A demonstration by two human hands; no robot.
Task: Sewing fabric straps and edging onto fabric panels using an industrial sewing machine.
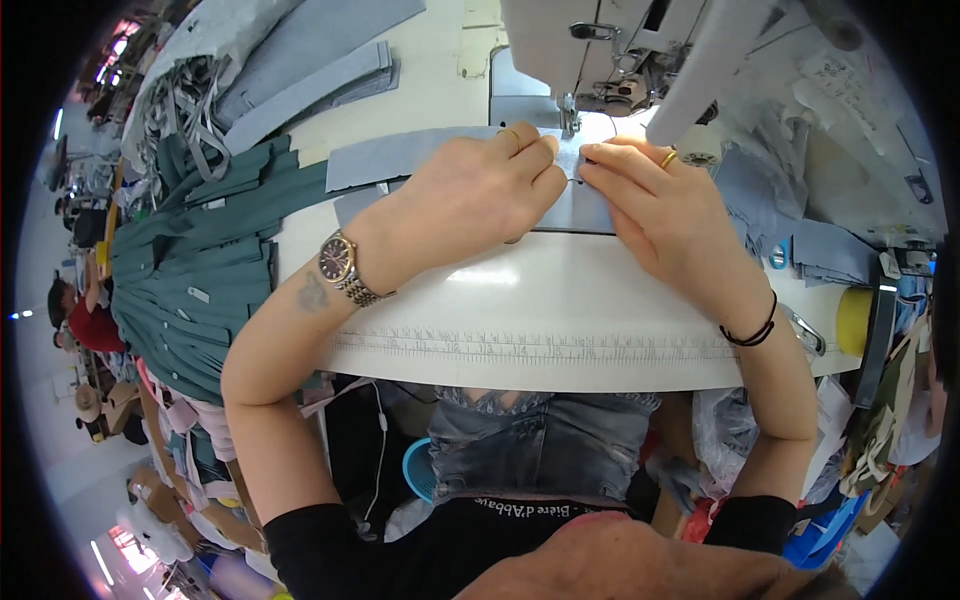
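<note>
A blue-grey fabric strip (400,155) lies across the sewing machine bed and passes by the presser foot (569,118). My left hand (490,185) is closed at the strip, its fingertips bent and pressed together just left of the foot. On the other side my right hand (655,195) has its fingers together, thumb and fingertips pinching the cloth just right of the foot. The machine's lamp lights the cloth between both hands. My fingers hide the exact edges they grip. The white sewing machine head (620,50) stands directly above.
Dark green fabric pieces (190,270) hang over the table's left side. Cut blue-grey panels (310,95) are stacked at the back left, with more folded pieces (835,250) at the right. Metal snips (805,332) and a yellow roll (853,320) sit near the right edge. A printed ruler (520,346) runs along the front.
</note>
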